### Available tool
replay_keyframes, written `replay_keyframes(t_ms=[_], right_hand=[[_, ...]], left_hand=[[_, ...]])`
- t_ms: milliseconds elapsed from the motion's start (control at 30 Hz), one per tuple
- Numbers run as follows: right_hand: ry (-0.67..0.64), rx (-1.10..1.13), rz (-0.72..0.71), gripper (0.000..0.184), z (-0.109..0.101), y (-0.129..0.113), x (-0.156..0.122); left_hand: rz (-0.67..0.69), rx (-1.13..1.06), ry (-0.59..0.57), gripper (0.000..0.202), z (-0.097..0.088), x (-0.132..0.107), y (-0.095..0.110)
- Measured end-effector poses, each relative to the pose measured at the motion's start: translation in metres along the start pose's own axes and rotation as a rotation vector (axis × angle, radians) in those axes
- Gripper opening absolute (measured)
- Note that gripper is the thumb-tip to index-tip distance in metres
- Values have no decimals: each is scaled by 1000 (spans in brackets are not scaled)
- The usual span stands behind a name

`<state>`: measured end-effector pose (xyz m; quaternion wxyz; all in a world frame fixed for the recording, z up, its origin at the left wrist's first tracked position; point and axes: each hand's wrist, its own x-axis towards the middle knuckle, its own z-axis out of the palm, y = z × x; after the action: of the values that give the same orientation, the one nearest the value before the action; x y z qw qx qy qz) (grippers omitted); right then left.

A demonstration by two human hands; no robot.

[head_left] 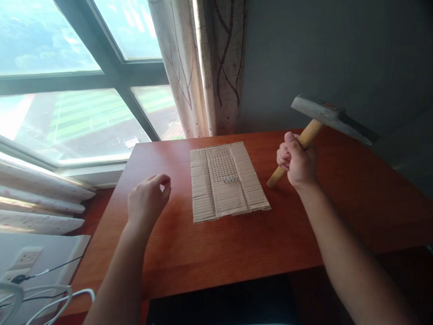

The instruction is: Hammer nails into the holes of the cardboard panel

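A flat sheet of cardboard [227, 183] lies in the middle of the reddish wooden table [212, 248]. Its centre panel is full of small holes, with a short row of metal nails [232, 180] at the lower end. My right hand [297, 164] is closed round the wooden handle of a hammer [326, 116], whose grey head is raised to the right of the cardboard. My left hand [147, 200] hovers left of the cardboard, fingertips pinched on a small metal bit that looks like a nail.
A large window [68, 82] and a patterned curtain [202, 63] stand behind the table's far left. A grey wall runs along the far right. A wall socket with white cables [36, 292] sits low at the left, beside the table edge.
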<state>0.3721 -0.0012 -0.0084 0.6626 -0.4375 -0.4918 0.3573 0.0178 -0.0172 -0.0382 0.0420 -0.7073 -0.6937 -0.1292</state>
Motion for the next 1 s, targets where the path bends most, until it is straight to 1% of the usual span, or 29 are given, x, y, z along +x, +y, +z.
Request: replay_keyframes(t_ms=[67, 167, 333, 467, 633, 733, 900, 967, 1000], right_hand=[[14, -6, 2, 57, 0, 1, 0], [23, -6, 2, 58, -1, 3, 1], [30, 35, -18, 62, 0, 6, 3], [32, 48, -23, 61, 1, 4, 2], [28, 86, -34, 59, 1, 4, 1], [28, 86, -38, 58, 0, 5, 2], [38, 60, -38, 58, 0, 7, 1], [35, 51, -38, 58, 1, 7, 1], [32, 50, -38, 58, 1, 7, 0]], left_hand=[[-22, 92, -60, 25, 5, -8, -10], [-9, 177, -135, 30, 10, -14, -18], [7, 251, -214, 34, 11, -12, -18], [8, 269, -256, 36, 8, -10, -16], [13, 270, -271, 38, 10, -11, -18], [35, 268, -305, 40, 10, -10, -19], [80, 211, -365, 34, 7, -7, -18], [91, 154, -349, 29, 4, -7, -14], [93, 116, -318, 27, 3, -8, -12]])
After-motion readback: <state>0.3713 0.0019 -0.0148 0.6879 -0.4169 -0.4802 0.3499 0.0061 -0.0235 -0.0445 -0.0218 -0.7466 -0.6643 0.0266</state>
